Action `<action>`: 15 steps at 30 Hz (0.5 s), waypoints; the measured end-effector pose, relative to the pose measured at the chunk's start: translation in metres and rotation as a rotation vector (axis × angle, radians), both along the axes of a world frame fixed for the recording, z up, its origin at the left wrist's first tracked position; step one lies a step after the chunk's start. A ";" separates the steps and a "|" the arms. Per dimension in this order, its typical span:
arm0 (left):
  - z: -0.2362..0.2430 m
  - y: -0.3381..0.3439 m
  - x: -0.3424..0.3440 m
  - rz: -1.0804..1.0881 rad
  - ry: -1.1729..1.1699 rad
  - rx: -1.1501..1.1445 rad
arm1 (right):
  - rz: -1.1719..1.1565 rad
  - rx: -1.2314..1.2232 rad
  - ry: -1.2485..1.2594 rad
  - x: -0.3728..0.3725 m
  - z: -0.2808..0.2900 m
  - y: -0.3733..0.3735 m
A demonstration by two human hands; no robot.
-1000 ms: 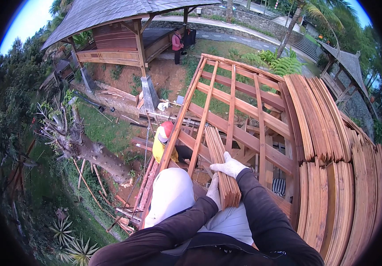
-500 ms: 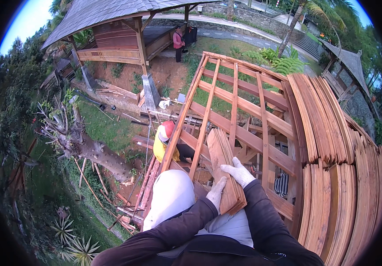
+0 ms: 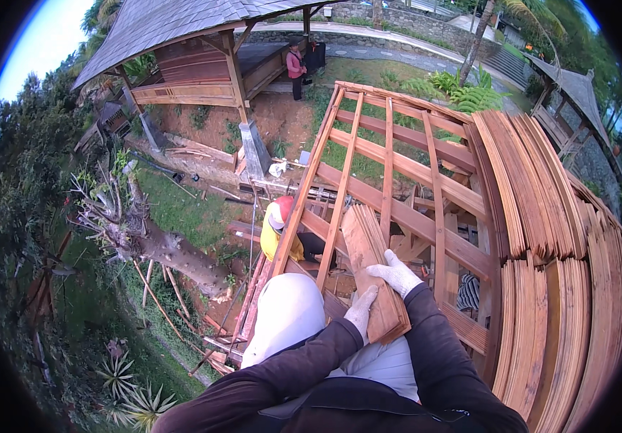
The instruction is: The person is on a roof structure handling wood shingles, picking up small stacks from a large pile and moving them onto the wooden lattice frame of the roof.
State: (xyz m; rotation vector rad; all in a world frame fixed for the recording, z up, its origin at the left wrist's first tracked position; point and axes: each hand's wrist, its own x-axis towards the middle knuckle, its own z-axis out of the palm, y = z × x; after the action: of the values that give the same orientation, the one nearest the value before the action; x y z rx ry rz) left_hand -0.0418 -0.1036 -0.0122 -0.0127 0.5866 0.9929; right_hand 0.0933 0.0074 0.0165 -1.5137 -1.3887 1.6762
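Between my two gloved hands is a stack of wooden shingles (image 3: 370, 263), thin reddish-brown boards lying together lengthwise above my lap. My left hand (image 3: 360, 310), in a whitish glove, grips the stack's near left side with the thumb on top. On the right side, farther up the stack, my right hand (image 3: 396, 275) is closed around the edge, its thumb over the top board. The fingers under the stack are hidden. Just beyond the shingles runs the open wooden roof frame (image 3: 405, 209) of rafters and crossing battens.
Overlapping rows of laid shingles (image 3: 534, 310) cover the roof at right. Below the frame's left edge is a co-worker in a red and white helmet (image 3: 280, 209) and yellow top. Another person in pink (image 3: 296, 65) stands by a pavilion (image 3: 188, 90). A cut tree trunk (image 3: 181, 252) leans at left.
The view has shifted slightly, so the surroundings sit a little farther right. Both hands keep their hold on the shingle stack, which has tilted a little.
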 end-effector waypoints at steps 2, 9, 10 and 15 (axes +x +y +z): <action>0.008 -0.002 0.006 0.036 0.017 0.002 | 0.011 0.028 -0.082 0.008 -0.015 0.002; 0.008 -0.002 0.012 0.066 0.099 -0.012 | 0.008 0.024 -0.084 0.009 -0.014 0.003; 0.010 -0.003 0.012 0.067 0.103 -0.015 | 0.003 0.020 -0.097 0.008 -0.012 0.003; 0.005 -0.003 0.012 0.079 0.156 -0.057 | 0.018 0.043 -0.127 0.002 0.007 -0.003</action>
State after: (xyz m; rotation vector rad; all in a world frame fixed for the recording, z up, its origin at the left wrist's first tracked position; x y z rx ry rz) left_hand -0.0299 -0.1070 -0.0071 -0.0086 0.7624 1.0596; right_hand 0.0951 0.0041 0.0234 -1.6122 -1.4978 1.5735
